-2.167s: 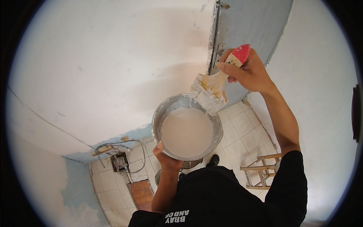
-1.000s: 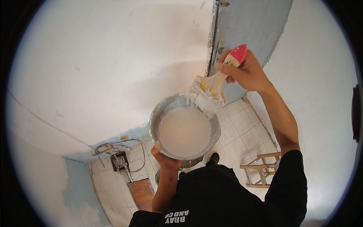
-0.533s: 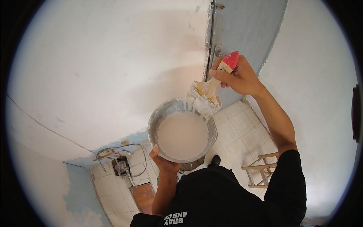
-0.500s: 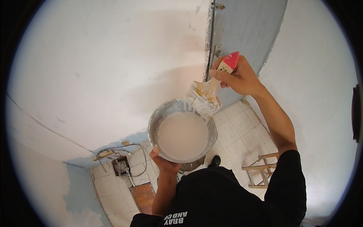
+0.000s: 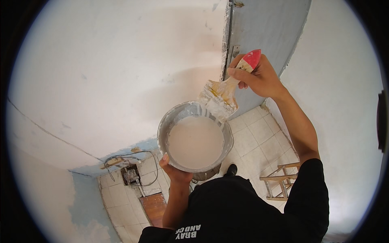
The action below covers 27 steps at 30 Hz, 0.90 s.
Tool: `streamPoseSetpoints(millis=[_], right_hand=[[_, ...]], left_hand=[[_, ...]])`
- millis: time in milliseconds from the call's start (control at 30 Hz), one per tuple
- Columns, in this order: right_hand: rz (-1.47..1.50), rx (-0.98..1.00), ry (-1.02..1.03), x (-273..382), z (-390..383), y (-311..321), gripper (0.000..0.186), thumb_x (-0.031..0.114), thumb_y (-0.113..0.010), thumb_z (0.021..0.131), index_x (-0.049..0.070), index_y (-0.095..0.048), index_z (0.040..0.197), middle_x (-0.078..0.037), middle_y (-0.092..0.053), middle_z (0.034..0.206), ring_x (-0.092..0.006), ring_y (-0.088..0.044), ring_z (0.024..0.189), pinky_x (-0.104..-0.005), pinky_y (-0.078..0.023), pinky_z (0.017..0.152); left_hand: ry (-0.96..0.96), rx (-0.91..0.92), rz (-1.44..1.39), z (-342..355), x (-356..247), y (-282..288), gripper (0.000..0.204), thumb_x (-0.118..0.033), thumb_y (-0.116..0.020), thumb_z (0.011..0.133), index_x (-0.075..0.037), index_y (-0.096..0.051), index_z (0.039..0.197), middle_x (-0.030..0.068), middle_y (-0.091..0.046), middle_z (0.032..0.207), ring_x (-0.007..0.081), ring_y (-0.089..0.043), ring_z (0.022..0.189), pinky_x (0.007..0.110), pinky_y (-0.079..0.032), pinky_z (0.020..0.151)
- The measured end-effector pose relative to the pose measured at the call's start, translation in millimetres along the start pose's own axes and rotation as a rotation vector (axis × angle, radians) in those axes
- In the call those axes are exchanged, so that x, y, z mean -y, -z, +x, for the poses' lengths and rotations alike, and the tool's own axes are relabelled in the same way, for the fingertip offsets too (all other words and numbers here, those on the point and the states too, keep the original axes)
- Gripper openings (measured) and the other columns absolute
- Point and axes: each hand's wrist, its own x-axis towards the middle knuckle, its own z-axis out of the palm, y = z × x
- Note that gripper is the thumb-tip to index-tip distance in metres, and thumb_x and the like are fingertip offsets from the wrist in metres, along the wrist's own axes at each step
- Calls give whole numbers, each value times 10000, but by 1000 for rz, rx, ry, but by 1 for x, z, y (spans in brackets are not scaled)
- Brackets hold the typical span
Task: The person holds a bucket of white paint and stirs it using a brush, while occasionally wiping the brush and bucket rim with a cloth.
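My left hand point(image 5: 176, 170) grips the near left rim of a round grey bucket point(image 5: 163, 133), thumb up against its side. Inside lies a smooth, pale pinkish-beige paint point(image 5: 196, 142), with white streaks running down the far inner wall. In my right hand point(image 5: 259, 77), fingers closed around the handle, is a wide paintbrush point(image 5: 223, 95) with a red-tipped wooden handle. Its bristles, caked in white, point down at the bucket's far right rim, and seem to touch or hang just over it.
A patchy white wall point(image 5: 121, 60) rises ahead, beside a grey-blue door point(image 5: 267, 36). Low at the left, a looped cable point(image 5: 156, 172) hangs near a wall opening. On the tiled floor point(image 5: 253, 133) stand a wooden stool or ladder point(image 5: 279, 178) at right and a reddish-brown board point(image 5: 154, 208) at left.
The paintbrush and my right hand have shifted slightly up and to the right. The bucket sits a touch higher in the view, with my left hand still on it.
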Motion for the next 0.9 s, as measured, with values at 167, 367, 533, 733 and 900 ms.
streamPoseSetpoints(millis=[167, 367, 533, 733, 900], right_hand=[[15, 16, -6, -7, -1, 2, 191, 188, -656, 852, 6, -637, 796, -24, -588, 636, -79, -571, 528, -213, -456, 475], [108, -12, -38, -7, -2, 3, 189, 184, -657, 852, 7, -632, 792, -19, -584, 631, -74, -565, 524, -209, -454, 481], [111, -11, -25, -14, -3, 3, 185, 184, -657, 853, 11, -632, 791, -15, -576, 622, -70, -557, 519, -212, -450, 477], [161, -15, -60, -29, -5, -8, 143, 144, -642, 864, 17, -621, 802, -9, -571, 629, -69, -545, 512, -212, -431, 464], [156, -19, -72, -41, -6, -15, 111, 107, -627, 875, 15, -610, 816, -12, -582, 645, -75, -541, 508, -212, -420, 457]], left_hand=[[14, 21, -32, 2, 1, 0, 711, -506, -519, 747, -48, -472, 1288, 111, -554, 1211, 258, -545, 1108, 389, -465, 903], [15, 3, -22, 5, 1, 0, 711, -510, -515, 749, -47, -472, 1288, 112, -553, 1217, 256, -544, 1114, 387, -464, 905], [6, 10, -20, 7, 3, 2, 710, -513, -509, 749, -46, -475, 1284, 115, -558, 1209, 258, -548, 1108, 386, -462, 910], [9, -46, 2, 11, 6, 7, 695, -511, -497, 756, -44, -484, 1270, 107, -562, 1206, 248, -555, 1096, 380, -478, 886], [55, -58, 60, 15, 5, 18, 704, -559, -340, 805, -48, -457, 1275, 104, -535, 1224, 245, -534, 1114, 389, -481, 877]])
